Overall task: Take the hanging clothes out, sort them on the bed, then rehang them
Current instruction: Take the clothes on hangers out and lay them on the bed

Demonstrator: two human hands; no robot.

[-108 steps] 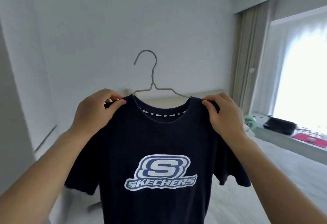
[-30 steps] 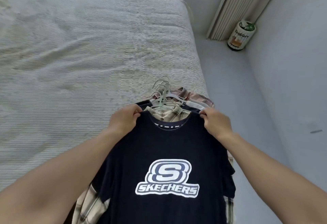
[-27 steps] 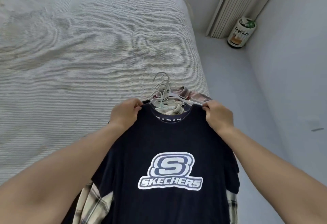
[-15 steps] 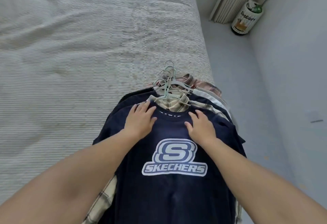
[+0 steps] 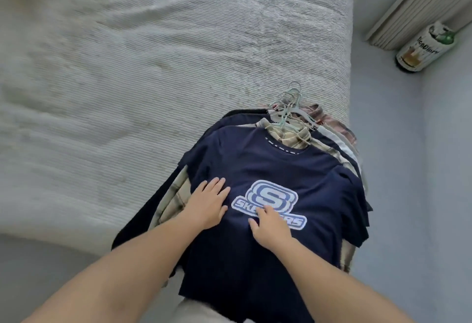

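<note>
On the near right corner of the bed sits a pile of clothes on hangers, navy t-shirt on top, logo up. Both hands lie flat on it, gripping nothing: left hand with fingers straight and spread just left of the logo, right hand pressing on the lower part of the logo, fingers loosely extended. Step in hand looks like smoothing the shirt onto the pile. To do it well: keep palms flat, sweep from chest toward hem and out to the sleeves, light pressure so the layers beneath don't slide off the bed edge; the hem already hangs over the near side, so push nothing further that way. Keep hooks bunched together for an easy pick-up when rehanging. Shirt's long axis runs from collar to hem, collar pointing away toward the far right, hem toward the person. Hanger hooks all point the same far way. A printed can stands on the floor by the curtain, well apart.
</note>
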